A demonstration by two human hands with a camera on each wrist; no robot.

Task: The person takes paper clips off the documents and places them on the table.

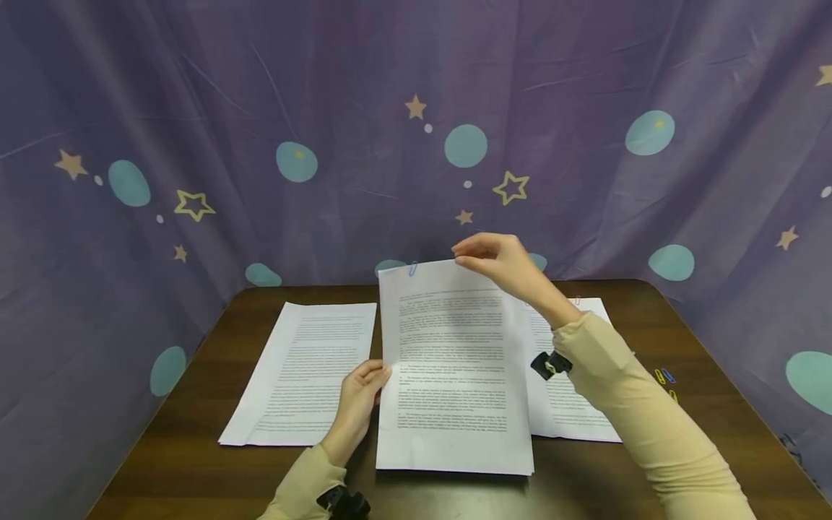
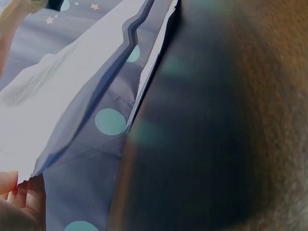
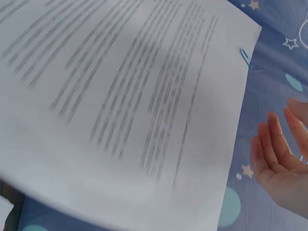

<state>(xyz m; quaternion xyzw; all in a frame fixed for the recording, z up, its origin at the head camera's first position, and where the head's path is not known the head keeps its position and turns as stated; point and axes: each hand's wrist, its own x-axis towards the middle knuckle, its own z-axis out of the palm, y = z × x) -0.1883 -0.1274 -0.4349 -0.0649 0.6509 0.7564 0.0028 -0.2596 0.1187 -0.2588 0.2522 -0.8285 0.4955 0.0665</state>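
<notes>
A stack of printed paper sheets (image 1: 455, 375) stands raised over the table, facing me. My left hand (image 1: 362, 393) pinches its left edge between thumb and fingers; the left wrist view shows the thumb in front and fingers (image 2: 34, 197) behind. A blue paper clip (image 1: 413, 269) sits on the stack's top edge, left of its middle. My right hand (image 1: 497, 261) is at the top edge, right of the clip. In the right wrist view its loosely bent fingers (image 3: 276, 144) are beside the paper, a gap between them and the edge.
Another printed stack (image 1: 318, 368) lies to the left on the wooden table (image 1: 188, 448). A third stack (image 1: 578, 397), with a red paper clip (image 1: 578, 300) at its top, lies partly hidden on the right. Loose yellow and blue paper clips (image 1: 668, 375) lie farther right. A patterned curtain (image 1: 364, 108) hangs behind.
</notes>
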